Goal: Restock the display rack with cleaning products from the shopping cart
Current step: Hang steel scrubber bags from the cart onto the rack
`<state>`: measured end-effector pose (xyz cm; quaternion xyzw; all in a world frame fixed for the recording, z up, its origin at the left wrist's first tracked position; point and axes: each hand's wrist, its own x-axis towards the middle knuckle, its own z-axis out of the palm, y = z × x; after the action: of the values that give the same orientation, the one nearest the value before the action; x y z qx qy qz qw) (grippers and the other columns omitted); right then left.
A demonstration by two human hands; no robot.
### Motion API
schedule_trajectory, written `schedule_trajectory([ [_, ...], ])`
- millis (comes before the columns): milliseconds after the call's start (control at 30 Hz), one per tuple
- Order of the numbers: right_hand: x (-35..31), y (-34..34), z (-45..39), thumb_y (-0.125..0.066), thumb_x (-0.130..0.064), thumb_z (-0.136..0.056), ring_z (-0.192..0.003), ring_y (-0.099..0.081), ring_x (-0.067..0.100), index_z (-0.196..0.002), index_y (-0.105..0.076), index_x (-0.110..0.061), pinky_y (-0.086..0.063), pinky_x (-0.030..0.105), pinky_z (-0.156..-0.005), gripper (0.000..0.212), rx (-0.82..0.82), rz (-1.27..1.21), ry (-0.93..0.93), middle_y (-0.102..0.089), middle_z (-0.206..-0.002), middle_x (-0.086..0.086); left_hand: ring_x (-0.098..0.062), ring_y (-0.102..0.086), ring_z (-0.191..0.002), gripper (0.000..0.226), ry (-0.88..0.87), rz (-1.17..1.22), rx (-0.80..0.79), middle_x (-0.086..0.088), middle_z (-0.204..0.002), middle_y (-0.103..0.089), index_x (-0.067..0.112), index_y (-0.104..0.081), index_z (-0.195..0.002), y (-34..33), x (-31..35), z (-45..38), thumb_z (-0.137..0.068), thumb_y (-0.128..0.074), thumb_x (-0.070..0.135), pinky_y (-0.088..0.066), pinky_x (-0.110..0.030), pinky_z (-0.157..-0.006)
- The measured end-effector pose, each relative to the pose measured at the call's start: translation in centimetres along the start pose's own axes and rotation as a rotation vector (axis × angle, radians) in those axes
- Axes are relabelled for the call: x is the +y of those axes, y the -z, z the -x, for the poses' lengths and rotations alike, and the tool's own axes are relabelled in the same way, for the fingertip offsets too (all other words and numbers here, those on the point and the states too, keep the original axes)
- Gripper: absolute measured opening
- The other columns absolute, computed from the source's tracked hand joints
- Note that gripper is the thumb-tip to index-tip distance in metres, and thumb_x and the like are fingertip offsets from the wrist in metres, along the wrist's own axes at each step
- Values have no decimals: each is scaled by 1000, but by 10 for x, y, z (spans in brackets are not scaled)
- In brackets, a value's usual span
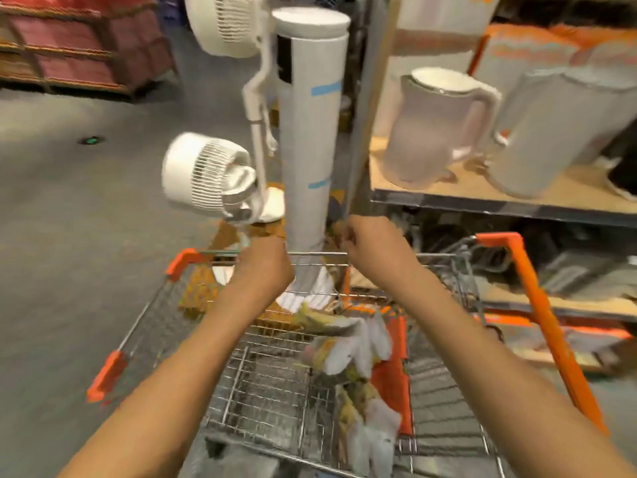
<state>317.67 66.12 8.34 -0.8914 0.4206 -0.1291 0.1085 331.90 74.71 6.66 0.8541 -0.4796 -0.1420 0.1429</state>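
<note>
Wire cart (269, 384) sits nearest us, with white-and-yellow packs (348, 346) lying along its middle. Our left hand (263, 267) curls over the far rail; our right hand (358, 236) looks clenched, on what we cannot tell. Beyond stand a tower fan (308, 132) and a shelf (482, 198) with kettles (434, 129). No writing is legible.

Warm, fairly bright indoor light falls from above. The whole picture is smeared and blocky. Around the cart (275, 391), wire edges break up and the packets inside it are a blur. Far from the cart, at the frame's edges, straight lines bow with wide-angle distortion.
</note>
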Motion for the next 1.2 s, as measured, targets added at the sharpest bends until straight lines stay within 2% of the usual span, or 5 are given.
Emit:
schedule_trajectory([
  [233,69,-91,29,-54,-15,-87,-79,-59,31,-81,-63,-4,-38,33,-66,16,-85,-211,-480,-65,-77,15,-37,-63,-84,24,76,402,-342,-25,-81,-65,-1,-60,-72,-128,-1,-55,-84,-56,20,-34,-31,-56],
  [533,116,-268,49,-66,-15,-84,-58,-46,8,-62,-48,-20,-33,17,-54,29,-242,-533,-986,-50,-64,-3,-8,-40,-23,30,1032,1209,-570,-4,-38,-46,3,-43,-67,-292,-89,-77,-97,-44,8,-36,-14,-29],
  [767,132,-386,48,-78,-20,-73,-82,-59,24,-78,-60,-5,-47,33,-74,24,-263,-865,-1415,-65,-88,15,-23,-51,-112,82,1501,1364,-525,-11,-141,-42,20,-28,-145,-382,-105,-90,-78,-74,22,-50,-15,-71],
  [967,142,-436,40,-95,-33,-32,-117,-52,31,-141,-34,-2,-42,46,-101,128,-16,-1309,-1700,-54,-130,10,-22,-63,-72,12,1320,1405,-675,-11,-88,-65,17,-58,-96,-423,-109,-108,-96,-49,24,-49,-36,-70],
  [1200,138,-432,25,-71,-1,-78,-127,-44,30,-135,-40,8,-32,44,-105,65,-152,-1376,-1713,-47,-138,15,-26,-67,-54,34,1319,1533,-757,-17,-64,-69,6,-68,-80,-408,-101,-110,-98,-42,19,-45,-41,-80],
])
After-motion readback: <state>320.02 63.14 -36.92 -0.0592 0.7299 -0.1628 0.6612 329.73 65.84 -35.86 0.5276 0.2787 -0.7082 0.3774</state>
